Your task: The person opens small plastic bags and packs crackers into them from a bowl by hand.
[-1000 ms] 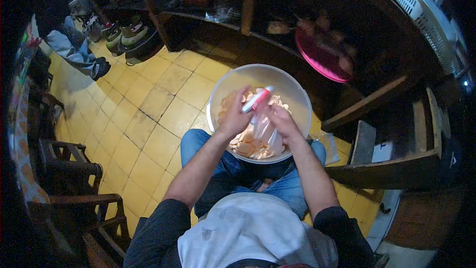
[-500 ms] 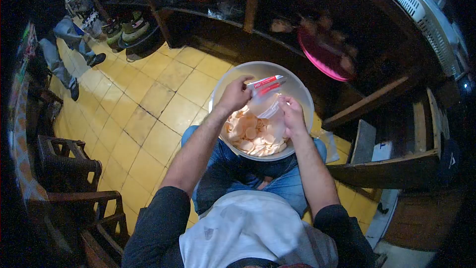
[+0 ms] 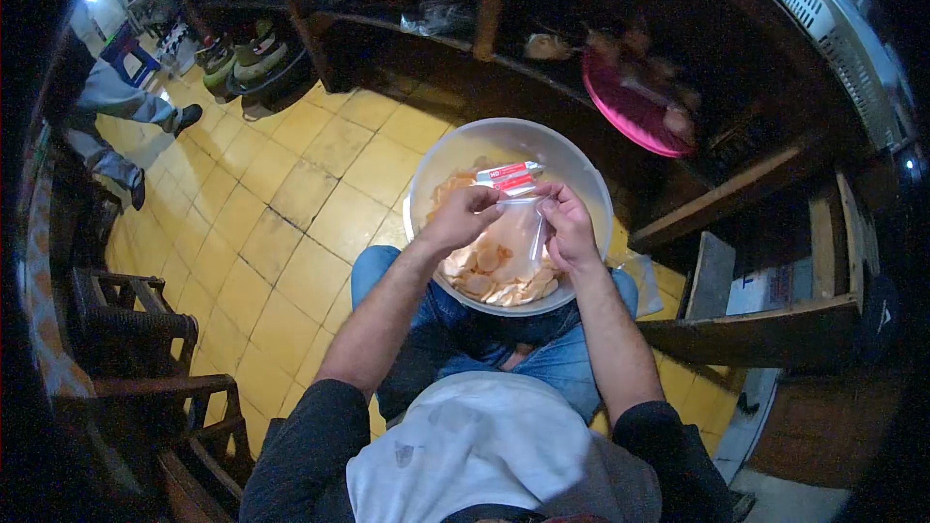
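A large whitish tub [image 3: 584,163] stands between my knees, with many pale orange chips [image 3: 492,276] inside. Over it, my left hand [image 3: 468,216] pinches one side of the top edge of a clear plastic bag [image 3: 521,228]. The other side of that edge is pinched by my right hand [image 3: 570,225]. Stretched between the two hands, the bag hangs above the chips. Just beyond my fingers, red and white packets [image 3: 508,175] lie in the tub on the far side.
Dark wooden shelving [image 3: 387,29] curves around the far side and right, holding a pink tray [image 3: 635,121]. At the left, a person's legs [image 3: 126,102] are on the yellow tiles, near brown chairs [image 3: 145,329]. A clear bag [image 3: 651,281] lies beside my right knee.
The red and white packet has left my left hand and lies in the tub. My left hand has moved down to the bag's edge. The person's legs at the left have shifted.
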The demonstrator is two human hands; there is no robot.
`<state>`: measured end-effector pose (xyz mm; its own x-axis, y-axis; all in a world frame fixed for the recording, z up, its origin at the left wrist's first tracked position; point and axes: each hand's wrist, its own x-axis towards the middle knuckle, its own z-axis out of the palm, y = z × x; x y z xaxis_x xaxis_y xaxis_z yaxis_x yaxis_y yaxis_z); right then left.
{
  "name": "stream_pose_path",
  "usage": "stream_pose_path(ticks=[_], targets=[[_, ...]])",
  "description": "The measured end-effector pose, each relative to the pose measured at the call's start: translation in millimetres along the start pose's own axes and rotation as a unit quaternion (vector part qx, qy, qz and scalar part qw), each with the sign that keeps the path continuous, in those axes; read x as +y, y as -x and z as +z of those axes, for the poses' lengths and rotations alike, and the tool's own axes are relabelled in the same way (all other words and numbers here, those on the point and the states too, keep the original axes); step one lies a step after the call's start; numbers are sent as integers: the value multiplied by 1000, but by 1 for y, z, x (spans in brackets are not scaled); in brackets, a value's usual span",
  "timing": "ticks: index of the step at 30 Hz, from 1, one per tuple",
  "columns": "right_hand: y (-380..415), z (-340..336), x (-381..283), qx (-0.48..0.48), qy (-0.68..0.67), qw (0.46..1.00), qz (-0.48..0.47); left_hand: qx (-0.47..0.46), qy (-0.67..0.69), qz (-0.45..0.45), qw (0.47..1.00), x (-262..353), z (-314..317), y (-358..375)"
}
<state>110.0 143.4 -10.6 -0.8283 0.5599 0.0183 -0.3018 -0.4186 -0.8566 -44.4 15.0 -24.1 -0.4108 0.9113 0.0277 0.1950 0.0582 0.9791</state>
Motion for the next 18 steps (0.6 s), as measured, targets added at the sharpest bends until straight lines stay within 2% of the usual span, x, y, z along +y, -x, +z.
stream_pose_path(ticks=[2, 3, 4, 5, 6, 7, 9, 10, 12, 13, 15, 18], targets=[[-1, -6, 1, -1, -3, 1000, 14, -12, 62, -57, 996, 14, -4, 4], [-1, -6, 0, -2, -6, 1000, 29, -12, 63, -58, 996, 8, -4, 2], [0, -5, -1, -2, -6, 1000, 30, 51, 107, -27, 993, 0, -4, -2], [1, -4, -1, -6, 58, 998, 26, 113, 151, 5, 982, -7, -6, -5], [2, -1, -1, -11, 122, 992, 22, 114, 151, 5, 982, -3, -9, -3], [3, 3, 1, -12, 121, 992, 22, 174, 192, 1, 966, 2, -14, -1], [6, 10, 6, -28, 313, 948, -58, 262, 224, 0, 939, 5, -22, -2], [5, 7, 6, -28, 313, 948, -57, 262, 223, 0, 939, 3, -24, -2], [0, 2, 5, 70, 165, 983, 39, 287, 240, 37, 926, 0, -27, -2], [-1, 2, 3, 69, 166, 983, 40, 288, 240, 37, 926, -2, -26, -2], [-2, 1, -1, 98, 89, 991, -34, 310, 186, 35, 932, -2, -25, -3], [-4, -12, 3, 120, 74, 990, -16, 327, 212, 9, 921, -1, -27, -5]])
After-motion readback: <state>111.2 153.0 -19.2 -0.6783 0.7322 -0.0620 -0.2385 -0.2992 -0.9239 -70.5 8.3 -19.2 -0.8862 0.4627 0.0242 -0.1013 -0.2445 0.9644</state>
